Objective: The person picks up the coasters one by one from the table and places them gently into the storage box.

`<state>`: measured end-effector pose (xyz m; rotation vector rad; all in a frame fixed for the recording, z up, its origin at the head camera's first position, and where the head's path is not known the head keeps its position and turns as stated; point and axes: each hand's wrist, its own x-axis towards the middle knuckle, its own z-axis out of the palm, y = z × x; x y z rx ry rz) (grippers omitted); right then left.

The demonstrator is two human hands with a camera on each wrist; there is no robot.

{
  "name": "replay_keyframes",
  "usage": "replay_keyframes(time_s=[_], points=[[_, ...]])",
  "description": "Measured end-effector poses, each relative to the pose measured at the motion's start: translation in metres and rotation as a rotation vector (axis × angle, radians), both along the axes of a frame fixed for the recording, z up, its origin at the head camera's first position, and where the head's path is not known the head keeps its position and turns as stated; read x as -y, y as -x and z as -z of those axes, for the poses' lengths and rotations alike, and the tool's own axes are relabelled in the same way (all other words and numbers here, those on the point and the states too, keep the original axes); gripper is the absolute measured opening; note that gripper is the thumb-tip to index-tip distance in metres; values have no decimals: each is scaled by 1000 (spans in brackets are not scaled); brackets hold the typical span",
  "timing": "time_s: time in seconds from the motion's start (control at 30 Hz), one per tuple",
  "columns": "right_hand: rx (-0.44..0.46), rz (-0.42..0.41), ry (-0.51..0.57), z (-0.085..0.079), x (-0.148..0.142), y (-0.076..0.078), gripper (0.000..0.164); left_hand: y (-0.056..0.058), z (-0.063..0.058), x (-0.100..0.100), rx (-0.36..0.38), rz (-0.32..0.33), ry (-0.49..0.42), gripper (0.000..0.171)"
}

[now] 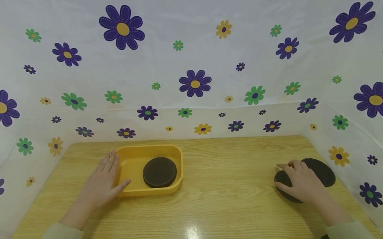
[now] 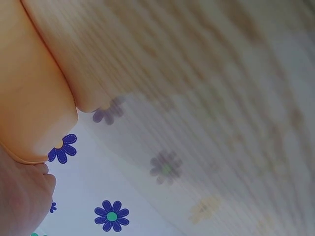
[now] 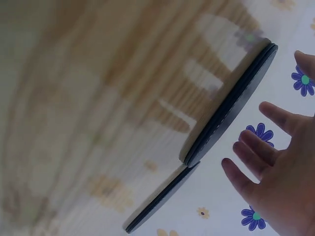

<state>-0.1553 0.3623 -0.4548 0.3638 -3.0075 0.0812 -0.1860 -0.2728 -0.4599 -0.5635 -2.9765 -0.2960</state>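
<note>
My left hand [image 1: 101, 183] rests at the left side of a yellow tray [image 1: 133, 192], fingers straight along that side and thumb reaching over its front left corner. In the left wrist view, fingertips [image 2: 47, 179] meet the tray's edge. Inside the tray, toward the right, lies a round black coaster [image 1: 160, 172]. Over on the right, my right hand [image 1: 302, 182] hovers with spread fingers above a black coaster [image 1: 282, 181]. A second black coaster [image 1: 321, 172] lies behind it to the right. The right wrist view shows a gap between the hand and the coaster [image 3: 234, 105] beneath.
A wooden table [image 1: 222, 190] spans the space between the tray and the right-hand coasters. White flower-printed cloth [image 1: 161, 63] stands behind the table and along both sides, close to the right-hand coasters.
</note>
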Motion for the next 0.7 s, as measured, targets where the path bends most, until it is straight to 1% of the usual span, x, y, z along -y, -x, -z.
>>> replay_keyframes(time_s=[0.1, 0.27, 0.5, 0.6, 0.7], points=[[23, 9, -15, 2, -3, 0, 69, 0, -1, -1, 0, -2, 0, 100], [85, 31, -16, 4, -6, 0, 75, -1, -1, -1, -2, -3, 2, 99], [163, 74, 29, 2, -8, -4, 81, 1, 4, 2, -13, 6, -6, 98], [178, 77, 46, 1, -7, -5, 81, 1, 3, 2, -6, 7, -6, 99], [173, 75, 50, 0, -6, -4, 81, 1, 1, 1, -3, 6, -5, 99]])
